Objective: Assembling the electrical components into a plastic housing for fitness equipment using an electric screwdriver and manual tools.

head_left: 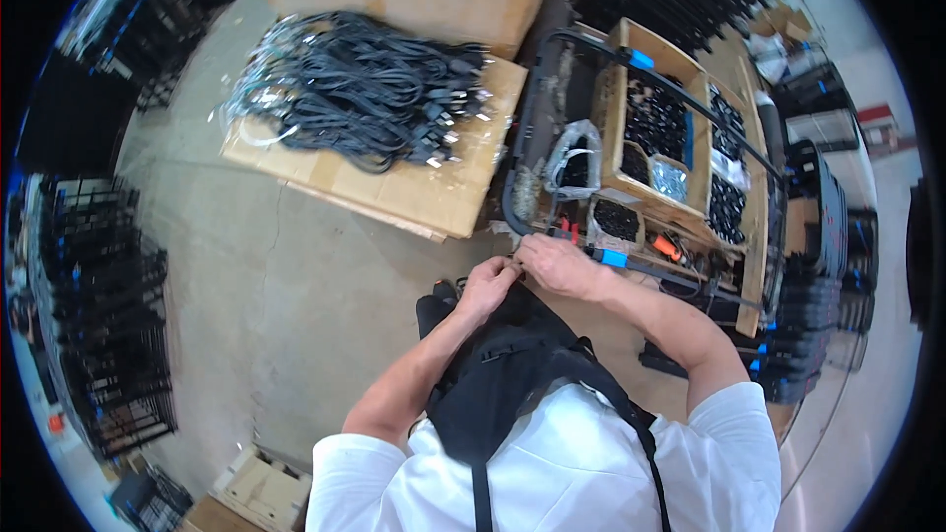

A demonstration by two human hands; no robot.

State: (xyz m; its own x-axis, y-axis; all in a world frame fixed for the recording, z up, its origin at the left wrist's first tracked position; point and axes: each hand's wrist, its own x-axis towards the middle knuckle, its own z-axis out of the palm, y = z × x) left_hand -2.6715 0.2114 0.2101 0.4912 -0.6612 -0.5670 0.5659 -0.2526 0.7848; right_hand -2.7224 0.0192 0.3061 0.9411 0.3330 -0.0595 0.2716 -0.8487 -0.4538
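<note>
My left hand [490,286] and my right hand [557,264] meet in front of my waist, just above a black apron [503,365]. The fingers of both are closed in a pinch, and whatever lies between them is too small to make out. Beside my right hand runs the bent black tubular frame [510,199], with blue wrapping [613,258] on its near bar. Whether that hand touches the bar, I cannot tell. Red-handled pliers or a similar tool [566,229] lie just beyond my right hand.
Coiled black cables [365,89] are piled on a cardboard box [463,192] ahead to the left. A wooden divided tray [616,163] of small black parts stands right, near a clear plastic bag [576,160] and an orange object [667,246]. Stacked black frames [103,305] line the left.
</note>
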